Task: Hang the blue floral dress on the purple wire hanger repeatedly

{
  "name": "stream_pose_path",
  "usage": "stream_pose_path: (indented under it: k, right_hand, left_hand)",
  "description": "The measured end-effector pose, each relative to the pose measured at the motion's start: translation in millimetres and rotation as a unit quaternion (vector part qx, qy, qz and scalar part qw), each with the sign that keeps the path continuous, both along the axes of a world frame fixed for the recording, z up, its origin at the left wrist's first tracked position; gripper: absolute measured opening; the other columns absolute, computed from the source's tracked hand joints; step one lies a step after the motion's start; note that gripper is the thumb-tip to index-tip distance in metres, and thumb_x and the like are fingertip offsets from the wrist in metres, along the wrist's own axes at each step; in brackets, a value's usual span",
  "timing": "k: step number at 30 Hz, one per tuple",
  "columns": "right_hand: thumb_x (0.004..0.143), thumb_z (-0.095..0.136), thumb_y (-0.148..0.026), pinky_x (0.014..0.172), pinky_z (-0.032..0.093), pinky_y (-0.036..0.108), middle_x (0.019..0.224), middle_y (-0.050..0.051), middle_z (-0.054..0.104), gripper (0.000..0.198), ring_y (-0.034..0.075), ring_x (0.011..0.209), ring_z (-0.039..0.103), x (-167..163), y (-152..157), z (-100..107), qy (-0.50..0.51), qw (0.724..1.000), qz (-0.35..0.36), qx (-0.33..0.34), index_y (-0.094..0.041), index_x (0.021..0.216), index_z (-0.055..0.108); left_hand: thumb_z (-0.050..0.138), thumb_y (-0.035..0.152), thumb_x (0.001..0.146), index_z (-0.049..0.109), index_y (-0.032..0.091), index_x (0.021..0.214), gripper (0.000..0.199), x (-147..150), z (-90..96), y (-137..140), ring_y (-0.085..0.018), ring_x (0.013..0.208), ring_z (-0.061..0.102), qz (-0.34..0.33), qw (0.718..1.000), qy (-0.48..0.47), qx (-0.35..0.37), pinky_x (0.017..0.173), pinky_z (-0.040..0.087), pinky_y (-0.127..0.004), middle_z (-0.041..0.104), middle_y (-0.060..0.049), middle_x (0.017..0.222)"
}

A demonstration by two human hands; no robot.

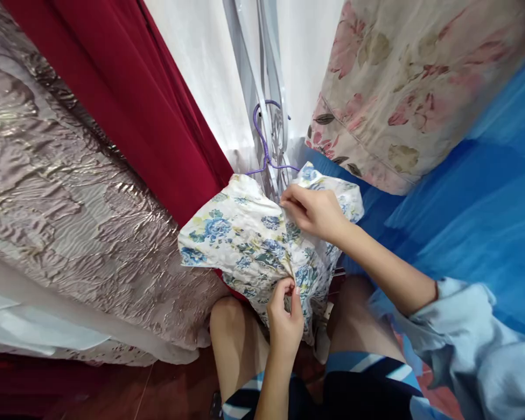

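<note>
A short-sleeved white garment with blue flowers, its kind not fully clear but like a blouse or dress, hangs on a purple hanger. My left hand pinches the cloth low on its front opening, thumb and fingers pressed together. Higher up, near the neckline, my right hand is closed on the edge of the same opening. Between the two hands the front edge runs taut and slightly creased. Any button or zip under my fingertips is too small or hidden to make out.
Pale ribbons or straps hang behind the hanger before a white curtain. Red cloth and textured pinkish fabric hang at left. At right are a floral cloth and blue fabric. My knees flank the garment's lower part.
</note>
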State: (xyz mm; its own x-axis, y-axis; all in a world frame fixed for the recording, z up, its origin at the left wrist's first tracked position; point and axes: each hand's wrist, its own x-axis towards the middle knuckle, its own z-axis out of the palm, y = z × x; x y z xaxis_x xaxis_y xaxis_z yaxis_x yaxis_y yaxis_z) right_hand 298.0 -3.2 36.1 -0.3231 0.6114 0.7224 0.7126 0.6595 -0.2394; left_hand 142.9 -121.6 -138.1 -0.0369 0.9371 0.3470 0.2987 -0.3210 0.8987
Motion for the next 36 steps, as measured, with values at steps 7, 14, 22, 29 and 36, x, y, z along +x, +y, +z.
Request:
stream_pose_path:
  k: [7, 14, 22, 29, 36]
  right_hand:
    - [0.098, 0.052, -0.026, 0.061, 0.031, 0.027, 0.071, -0.002, 0.064, 0.012, 0.015, 0.064, 0.057, -10.9, 19.7, 20.5, 0.050, 0.998, -0.019, 0.045, -0.020, 0.096, 0.062]
    - [0.097, 0.053, -0.023, 0.058, 0.038, 0.026, 0.072, -0.002, 0.059, 0.005, 0.012, 0.058, 0.053, -9.0, -1.3, -4.6, 0.187, 0.981, 0.052, 0.016, -0.020, 0.094, 0.056]
    - [0.098, 0.053, -0.019, 0.062, 0.042, 0.027, 0.080, 0.002, 0.062, 0.008, 0.014, 0.069, 0.057, -9.9, -0.9, -7.9, 0.183, 0.976, 0.093, 0.066, -0.019, 0.093, 0.059]
    - [0.101, 0.047, -0.021, 0.062, 0.040, 0.027, 0.076, 0.002, 0.058, 0.017, 0.014, 0.066, 0.053, -4.6, 10.5, -16.1, 0.130, 0.985, 0.093, 0.071, -0.020, 0.088, 0.058]
    - [0.099, 0.043, -0.015, 0.060, 0.039, 0.027, 0.073, 0.002, 0.058, 0.020, 0.015, 0.065, 0.054, -30.3, 17.7, -76.6, 0.099, 0.987, 0.105, 0.070, -0.020, 0.086, 0.058]
  left_hand:
    - [0.051, 0.027, 0.098, 0.061, 0.019, 0.101, 0.013, 1.3, -15.5, -5.6, -0.019, 0.086, 0.064, -0.035, 0.999, 0.033, -0.015, 0.079, 0.049, -0.027, 0.066, -0.006, 0.091]
    - [0.056, 0.030, 0.097, 0.066, 0.021, 0.107, 0.017, -19.8, 35.4, 22.0, -0.020, 0.093, 0.063, 0.050, 0.993, 0.011, 0.106, 0.085, 0.050, -0.030, 0.066, -0.007, 0.101]
    - [0.047, 0.036, 0.102, 0.056, 0.024, 0.131, 0.032, -24.1, 190.0, 95.8, -0.014, 0.061, 0.052, -0.016, 0.963, 0.163, 0.213, 0.060, 0.041, -0.026, 0.055, 0.002, 0.070]
    - [0.055, 0.031, 0.099, 0.057, 0.017, 0.083, 0.021, -15.9, 201.8, 106.5, -0.008, 0.051, 0.045, 0.017, 0.948, 0.187, 0.257, 0.050, 0.029, -0.020, 0.047, 0.005, 0.060]
    - [0.059, 0.029, 0.097, 0.050, 0.018, 0.081, 0.021, -16.6, 212.5, 111.8, -0.006, 0.047, 0.043, 0.073, 0.956, 0.034, 0.283, 0.044, 0.030, -0.018, 0.046, 0.007, 0.059]
